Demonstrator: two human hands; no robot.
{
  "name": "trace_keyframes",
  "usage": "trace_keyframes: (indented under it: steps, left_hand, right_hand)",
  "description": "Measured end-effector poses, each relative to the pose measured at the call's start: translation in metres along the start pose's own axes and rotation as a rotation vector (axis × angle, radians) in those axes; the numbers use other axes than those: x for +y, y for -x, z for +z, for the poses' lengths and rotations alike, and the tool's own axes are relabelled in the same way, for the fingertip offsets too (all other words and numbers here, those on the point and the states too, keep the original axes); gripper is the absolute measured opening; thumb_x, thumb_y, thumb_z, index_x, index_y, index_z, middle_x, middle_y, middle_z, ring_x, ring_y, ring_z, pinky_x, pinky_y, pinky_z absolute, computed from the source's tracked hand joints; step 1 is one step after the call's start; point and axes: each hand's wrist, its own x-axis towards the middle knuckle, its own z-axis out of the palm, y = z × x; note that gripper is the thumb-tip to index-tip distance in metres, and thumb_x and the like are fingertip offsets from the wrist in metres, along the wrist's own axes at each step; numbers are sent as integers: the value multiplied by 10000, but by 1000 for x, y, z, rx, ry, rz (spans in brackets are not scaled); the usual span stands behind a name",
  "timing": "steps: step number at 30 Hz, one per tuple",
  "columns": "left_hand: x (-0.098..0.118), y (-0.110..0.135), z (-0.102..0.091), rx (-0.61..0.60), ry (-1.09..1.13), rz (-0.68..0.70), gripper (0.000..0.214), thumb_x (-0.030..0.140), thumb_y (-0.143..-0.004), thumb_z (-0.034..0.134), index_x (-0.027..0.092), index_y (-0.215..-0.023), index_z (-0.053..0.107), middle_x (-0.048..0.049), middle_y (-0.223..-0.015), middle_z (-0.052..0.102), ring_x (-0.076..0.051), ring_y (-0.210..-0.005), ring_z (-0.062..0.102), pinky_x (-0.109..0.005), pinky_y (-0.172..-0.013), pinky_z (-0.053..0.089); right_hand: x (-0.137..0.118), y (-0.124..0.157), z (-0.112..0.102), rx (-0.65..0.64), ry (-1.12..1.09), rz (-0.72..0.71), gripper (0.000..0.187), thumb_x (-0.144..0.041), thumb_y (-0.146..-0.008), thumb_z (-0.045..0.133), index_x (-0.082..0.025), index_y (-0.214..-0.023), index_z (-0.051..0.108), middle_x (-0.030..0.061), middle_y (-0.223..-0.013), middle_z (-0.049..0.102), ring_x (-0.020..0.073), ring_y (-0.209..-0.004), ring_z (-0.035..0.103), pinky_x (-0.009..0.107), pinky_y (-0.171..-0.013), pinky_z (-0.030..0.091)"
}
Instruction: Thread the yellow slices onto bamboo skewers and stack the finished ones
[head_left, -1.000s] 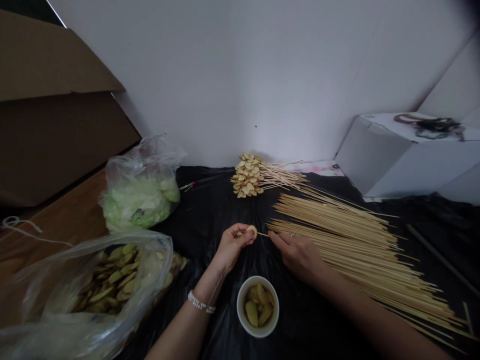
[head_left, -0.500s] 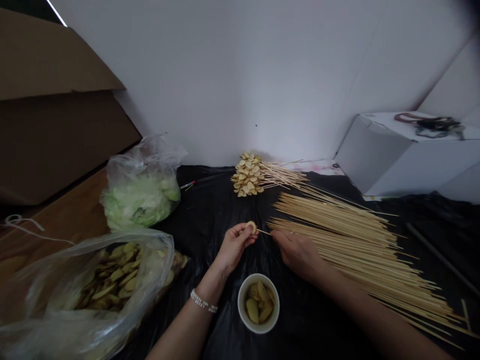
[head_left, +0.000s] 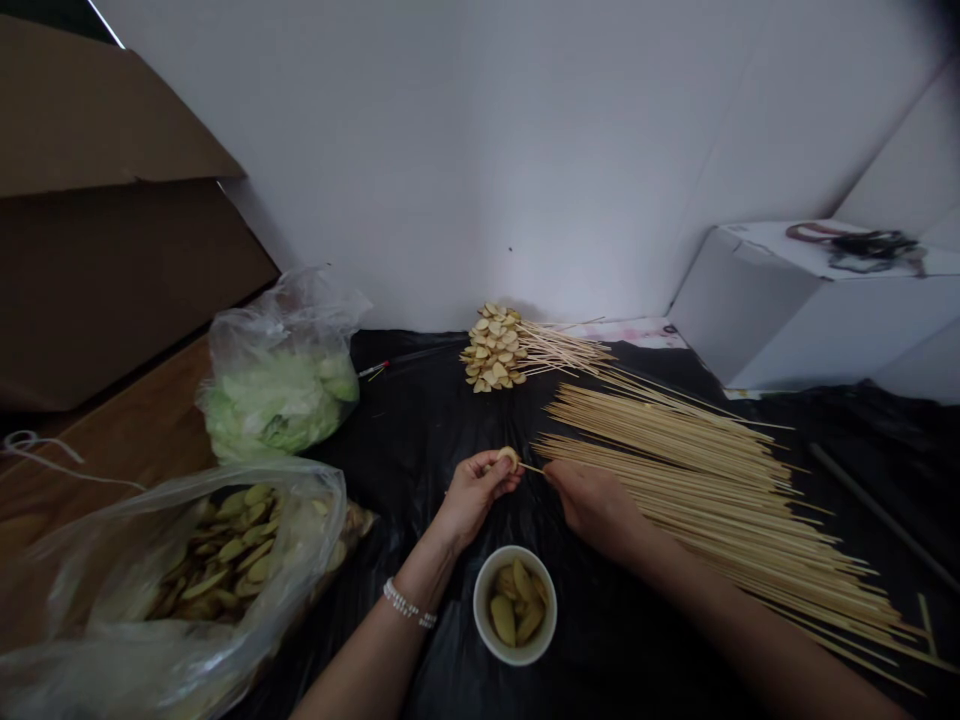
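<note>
My left hand (head_left: 475, 492) pinches a pale potato slice (head_left: 508, 457) above the black sheet. My right hand (head_left: 592, 500) is closed on a thin bamboo skewer (head_left: 531, 467) whose tip runs into the slice. Just below my hands stands a small white bowl (head_left: 480, 620) with a few more slices in it. A wide spread of loose bamboo skewers (head_left: 697, 480) lies to the right under and beyond my right hand. At the back, a pile of finished skewers with slices on their tips (head_left: 495, 350) rests by the wall.
A clear bag of potato slices (head_left: 187, 570) lies at the lower left, and a bag of green leaves (head_left: 281, 385) behind it. A cardboard box (head_left: 97, 220) stands at the left, a white box (head_left: 810, 300) at the right. Black plastic sheet (head_left: 420, 430) covers the table.
Both hands stay close together; the slice has shifted slightly along the skewer tip and my left fingers have turned a little around it.
</note>
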Motion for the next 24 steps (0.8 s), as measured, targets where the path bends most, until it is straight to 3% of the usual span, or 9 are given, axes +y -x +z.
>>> trace_keyframes:
  steps: [6, 14, 21, 24]
  left_hand:
    - [-1, 1, 2, 13, -32, 18, 297, 343, -637, 792, 102, -791, 713, -83, -749, 708, -109, -628, 617, -205, -628, 481]
    - [-2, 2, 3, -9, -75, 26, 288, 351, -642, 785, 109, -782, 714, -84, -745, 712, -114, -614, 613, -218, -615, 477]
    - [4, 0, 0, 66, -10, 50, 276, 344, -626, 798, 112, -749, 713, -64, -733, 705, -83, -612, 599, -178, -601, 468]
    - [5, -1, -1, 87, 10, 53, 272, 339, -616, 805, 113, -736, 712, -56, -725, 700, -75, -605, 592, -166, -585, 464]
  right_hand:
    - [-1, 2, 4, 52, 9, -18, 210, -95, -893, 386, -174, -793, 553, 22, -701, 590, 131, -635, 531, 244, -597, 312]
    - [-6, -5, -6, -77, -176, 90, 233, -152, -924, 377, -182, -763, 541, 11, -680, 596, 125, -624, 532, 226, -588, 331]
    - [-1, -3, 2, 112, -6, -14, 210, -202, -951, 378, -180, -942, 587, 32, -772, 612, 141, -676, 545, 245, -611, 335]
    - [1, -1, 4, 143, 118, -76, 222, -146, -930, 381, -179, -866, 591, 36, -758, 593, 147, -645, 518, 265, -590, 311]
